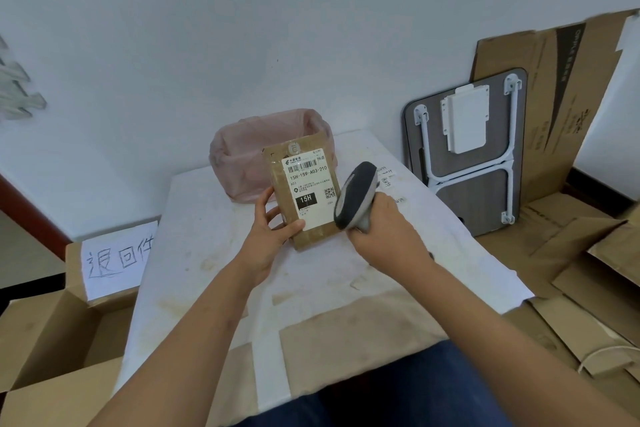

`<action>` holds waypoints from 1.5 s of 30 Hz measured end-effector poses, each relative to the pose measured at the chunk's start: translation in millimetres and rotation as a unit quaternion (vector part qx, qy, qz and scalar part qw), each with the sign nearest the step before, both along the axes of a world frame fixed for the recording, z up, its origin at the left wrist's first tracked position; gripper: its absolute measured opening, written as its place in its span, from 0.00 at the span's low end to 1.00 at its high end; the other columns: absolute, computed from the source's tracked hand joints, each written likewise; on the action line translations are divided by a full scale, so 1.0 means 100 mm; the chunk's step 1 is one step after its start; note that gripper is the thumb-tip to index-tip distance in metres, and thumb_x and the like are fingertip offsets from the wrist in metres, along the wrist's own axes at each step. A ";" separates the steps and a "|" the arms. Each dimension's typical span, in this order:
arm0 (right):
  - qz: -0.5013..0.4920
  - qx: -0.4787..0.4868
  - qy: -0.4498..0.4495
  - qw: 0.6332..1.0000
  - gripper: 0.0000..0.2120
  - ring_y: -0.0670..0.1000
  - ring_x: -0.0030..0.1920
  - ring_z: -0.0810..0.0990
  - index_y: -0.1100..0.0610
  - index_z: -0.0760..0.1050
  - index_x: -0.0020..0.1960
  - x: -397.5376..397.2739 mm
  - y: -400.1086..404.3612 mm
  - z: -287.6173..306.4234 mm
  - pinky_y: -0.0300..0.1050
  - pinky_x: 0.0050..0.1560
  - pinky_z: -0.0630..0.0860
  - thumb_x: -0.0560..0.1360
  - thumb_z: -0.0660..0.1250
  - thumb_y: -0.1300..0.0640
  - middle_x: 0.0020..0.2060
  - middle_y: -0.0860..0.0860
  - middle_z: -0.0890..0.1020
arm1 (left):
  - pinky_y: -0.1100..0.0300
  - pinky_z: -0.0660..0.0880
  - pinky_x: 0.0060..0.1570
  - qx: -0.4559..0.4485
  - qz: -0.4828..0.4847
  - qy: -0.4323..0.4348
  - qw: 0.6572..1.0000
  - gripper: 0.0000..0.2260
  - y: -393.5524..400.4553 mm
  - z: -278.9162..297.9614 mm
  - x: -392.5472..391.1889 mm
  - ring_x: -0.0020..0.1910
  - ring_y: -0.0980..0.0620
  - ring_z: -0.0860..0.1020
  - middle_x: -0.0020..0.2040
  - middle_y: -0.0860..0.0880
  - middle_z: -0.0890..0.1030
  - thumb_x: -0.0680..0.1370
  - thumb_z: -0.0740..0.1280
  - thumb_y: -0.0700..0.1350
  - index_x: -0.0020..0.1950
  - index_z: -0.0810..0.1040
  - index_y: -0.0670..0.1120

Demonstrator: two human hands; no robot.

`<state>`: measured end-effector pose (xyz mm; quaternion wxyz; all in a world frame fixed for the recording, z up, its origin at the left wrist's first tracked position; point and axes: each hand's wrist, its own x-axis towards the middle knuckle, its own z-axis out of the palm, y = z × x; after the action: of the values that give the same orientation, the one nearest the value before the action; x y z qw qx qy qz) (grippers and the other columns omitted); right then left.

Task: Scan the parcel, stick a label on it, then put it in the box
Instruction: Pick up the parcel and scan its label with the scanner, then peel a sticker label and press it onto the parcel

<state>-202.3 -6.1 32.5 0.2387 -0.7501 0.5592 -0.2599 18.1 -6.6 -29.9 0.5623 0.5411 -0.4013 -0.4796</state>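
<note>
A flat brown parcel point(277, 180) with a white shipping label stands upright above the table's middle, its barcode side facing me. My left hand point(272, 225) grips its lower left edge, thumb across the front. My right hand point(377, 225) holds a grey handheld scanner point(356, 194) just right of the parcel, its head tilted towards the label. Small handwritten label slips point(388, 177) lie on the table behind the scanner. An open cardboard box point(52, 329) sits on the floor at the left, with a handwritten paper sign point(117, 256) on its flap.
The white, stained table cover point(214, 253) spans the centre. A bin with a pink bag point(242, 146) stands at the table's back. A folded lap table point(467, 149) and flattened cardboard point(561, 80) lean on the wall at right. Paper bags point(588, 288) lie on the floor.
</note>
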 end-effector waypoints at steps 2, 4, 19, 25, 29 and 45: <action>0.012 -0.004 0.086 0.996 0.17 0.59 0.46 0.74 0.61 0.65 0.59 -0.07 -0.13 -0.11 0.50 0.43 0.71 0.74 0.64 0.55 0.55 0.58 0.72 | 0.53 0.78 0.59 -0.003 -0.001 0.001 1.000 0.39 0.00 0.00 0.00 0.63 0.50 0.77 0.67 0.48 0.73 0.73 0.74 0.36 0.74 0.59 0.62; 0.020 0.016 0.150 0.988 0.18 0.59 0.48 0.73 0.62 0.64 0.61 -0.13 -0.22 -0.20 0.47 0.43 0.67 0.75 0.64 0.56 0.57 0.59 0.71 | 0.55 0.78 0.58 -0.005 -0.001 0.000 1.000 0.39 0.01 0.00 -0.01 0.62 0.51 0.78 0.66 0.49 0.73 0.73 0.74 0.36 0.74 0.59 0.62; 0.028 0.072 0.223 0.972 0.20 0.60 0.56 0.74 0.60 0.66 0.61 -0.26 -0.42 -0.53 0.47 0.48 0.65 0.74 0.66 0.53 0.56 0.56 0.71 | 0.56 0.77 0.58 -0.002 -0.004 -0.008 1.000 0.39 0.01 0.01 0.00 0.62 0.51 0.79 0.66 0.49 0.73 0.73 0.74 0.36 0.75 0.58 0.62; 0.015 0.075 0.210 0.975 0.25 0.58 0.61 0.73 0.57 0.65 0.65 -0.28 -0.43 -0.56 0.52 0.55 0.67 0.72 0.67 0.50 0.61 0.54 0.73 | 0.52 0.76 0.61 0.007 0.004 -0.009 1.000 0.40 0.00 0.00 0.00 0.63 0.50 0.78 0.67 0.49 0.73 0.73 0.74 0.36 0.75 0.58 0.62; 0.028 0.105 0.186 0.976 0.37 0.58 0.64 0.72 0.57 0.62 0.69 -0.29 -0.42 -0.53 0.54 0.60 0.69 0.68 0.71 0.42 0.64 0.54 0.71 | 0.52 0.76 0.61 0.014 0.007 -0.006 1.000 0.40 0.00 0.02 -0.01 0.63 0.50 0.78 0.67 0.48 0.73 0.73 0.75 0.36 0.74 0.58 0.62; -0.048 0.125 -0.027 0.991 0.32 0.60 0.69 0.69 0.54 0.61 0.75 -0.14 -0.55 -0.45 0.59 0.68 0.65 0.78 0.47 0.35 0.73 0.55 0.68 | 0.45 0.80 0.55 0.203 -0.043 -0.057 0.977 0.34 0.31 0.29 -0.11 0.50 0.40 0.85 0.56 0.40 0.83 0.74 0.73 0.54 0.74 0.60 0.53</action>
<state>-216.7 -61.2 -12.2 0.3323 -0.6795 0.6162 -0.2195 6.9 24.3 -1.0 0.3956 0.6524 -0.3497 -0.5437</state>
